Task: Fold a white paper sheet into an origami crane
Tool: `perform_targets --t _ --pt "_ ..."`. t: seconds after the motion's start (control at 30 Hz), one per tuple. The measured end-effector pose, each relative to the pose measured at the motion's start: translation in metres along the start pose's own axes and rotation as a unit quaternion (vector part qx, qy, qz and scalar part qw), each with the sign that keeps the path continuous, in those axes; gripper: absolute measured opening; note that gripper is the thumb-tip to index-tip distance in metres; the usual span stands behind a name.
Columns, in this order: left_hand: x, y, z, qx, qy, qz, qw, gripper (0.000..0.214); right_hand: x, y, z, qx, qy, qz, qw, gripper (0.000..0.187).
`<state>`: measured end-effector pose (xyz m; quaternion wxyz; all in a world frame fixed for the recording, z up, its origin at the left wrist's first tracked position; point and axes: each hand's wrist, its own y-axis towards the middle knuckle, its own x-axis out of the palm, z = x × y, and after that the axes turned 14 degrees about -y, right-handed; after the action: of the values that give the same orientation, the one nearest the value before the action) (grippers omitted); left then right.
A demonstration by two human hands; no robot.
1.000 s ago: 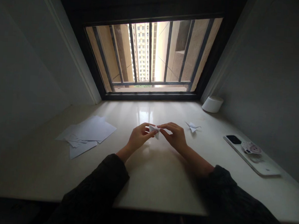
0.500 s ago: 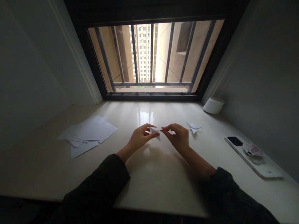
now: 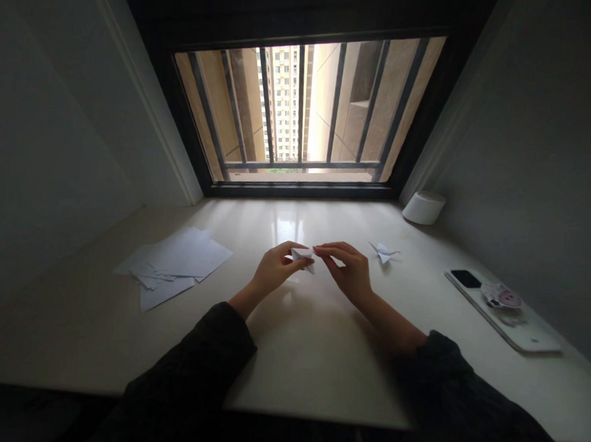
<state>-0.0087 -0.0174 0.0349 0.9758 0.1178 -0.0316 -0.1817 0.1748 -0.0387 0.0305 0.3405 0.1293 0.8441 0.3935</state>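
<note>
A small folded piece of white paper [image 3: 304,256] is held just above the pale glossy counter [image 3: 312,355], in front of the window. My left hand [image 3: 272,273] pinches its left side with thumb and fingers. My right hand [image 3: 350,271] pinches its right tip between thumb and forefinger. Both arms wear dark sleeves. A finished folded paper figure [image 3: 384,252] lies on the counter just right of my right hand.
A loose pile of white paper sheets [image 3: 172,267] lies at the left. A white phone [image 3: 505,310] with a round sticker grip lies at the right. A white round container [image 3: 424,207] stands in the back right corner. The barred window [image 3: 302,108] closes the far side.
My hands drew slightly apart half a second ago, stretching the folded paper, and have now come back together on it. Nothing else has moved.
</note>
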Motion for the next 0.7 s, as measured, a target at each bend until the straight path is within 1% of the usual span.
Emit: perform_targets --t 0.1,0.23,0.37,0.5,0.63,0.7 --pt "-0.0013 -0.001 0.0013 0.012 0.03 0.001 0.999 0.04 0.0009 -0.0004 0.0001 0.033 0.02 0.001 0.999 0.02" --pt "-0.0027 -0.0026 0.0027 0.018 0.073 -0.005 0.997 0.035 0.0008 -0.0002 0.0019 0.045 0.03 -0.001 0.999 0.022" --pt "-0.0051 -0.0026 0.0026 0.018 0.106 -0.002 0.994 0.03 0.0012 -0.0001 0.0045 0.05 0.038 -0.014 0.998 0.02" --pt "-0.0073 -0.0019 0.0015 0.021 0.119 0.006 0.993 0.028 0.0041 0.0 0.0069 0.052 0.068 -0.054 0.995 0.021" --pt "-0.008 -0.0013 0.0003 0.019 0.116 0.019 0.993 0.028 0.0077 0.0003 0.0079 0.054 0.147 -0.112 0.981 0.03" --pt "-0.0081 -0.0013 0.0 0.016 0.112 0.024 0.993 0.028 0.0089 0.0002 0.0081 0.061 0.174 -0.124 0.975 0.035"
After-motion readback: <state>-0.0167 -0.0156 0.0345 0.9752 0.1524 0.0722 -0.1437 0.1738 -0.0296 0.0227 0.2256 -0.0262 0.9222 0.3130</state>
